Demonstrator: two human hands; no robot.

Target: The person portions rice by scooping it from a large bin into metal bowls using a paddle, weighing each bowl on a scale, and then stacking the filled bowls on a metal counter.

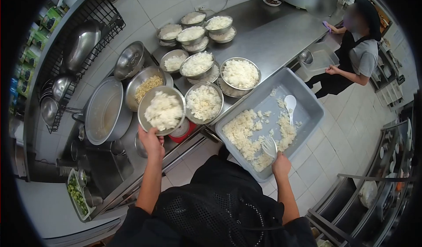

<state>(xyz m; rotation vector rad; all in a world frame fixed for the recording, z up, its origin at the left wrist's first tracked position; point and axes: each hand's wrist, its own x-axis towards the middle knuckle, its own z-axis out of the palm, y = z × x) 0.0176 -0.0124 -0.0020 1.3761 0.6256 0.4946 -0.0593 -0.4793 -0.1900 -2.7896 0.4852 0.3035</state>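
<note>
My left hand (151, 143) grips the near rim of a metal bowl (182, 102) heaped with white rice (163, 110). Partly hidden under that bowl is a red scale (182, 132). My right hand (281, 164) is closed on a white rice paddle (269, 146), its blade at the rice in a large grey tub (307, 86). Loose cooked rice (241, 135) lies along the tub's near and left side. A second white rice paddle (290, 104) rests inside the tub. Right beside the held bowl stands another rice-filled bowl (204, 102).
Several rice bowls (198, 64), some stacked, stand on the steel counter (263, 31). A bowl of brownish grains (147, 86) and a large metal basin (103, 110) are at left. A co-worker (356, 45) holds a clear container (318, 58) at upper right. Shelving (351, 203) stands lower right.
</note>
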